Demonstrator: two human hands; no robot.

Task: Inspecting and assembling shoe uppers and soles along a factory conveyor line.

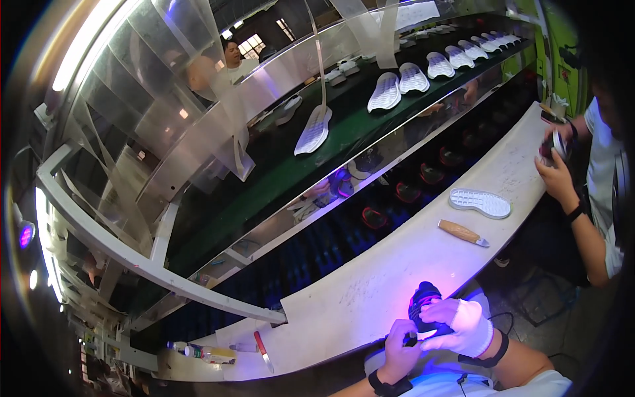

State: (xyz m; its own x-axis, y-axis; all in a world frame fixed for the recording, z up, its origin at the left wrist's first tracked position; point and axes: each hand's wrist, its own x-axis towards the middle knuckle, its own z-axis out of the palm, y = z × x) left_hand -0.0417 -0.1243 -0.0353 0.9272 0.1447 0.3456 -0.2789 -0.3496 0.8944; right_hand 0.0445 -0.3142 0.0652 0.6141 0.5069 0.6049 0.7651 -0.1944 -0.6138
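Note:
A dark shoe is between my hands at the near edge of the pale table, lit by purple light. My left hand, bare and with a black wristband, has its fingers curled at the near end of the shoe. My right hand wears a white glove and lies over the shoe's side with its fingers closed on it. Much of the shoe is hidden beneath my hands. Farther off on the table lie a wooden-handled tool with a short metal tip and a white shoe sole.
A green conveyor belt carries several white soles. Dark shoes sit on a lower shelf. A red-handled knife and a bottle lie left. At right, a co-worker's hands hold a shoe. A white frame bar crosses the left.

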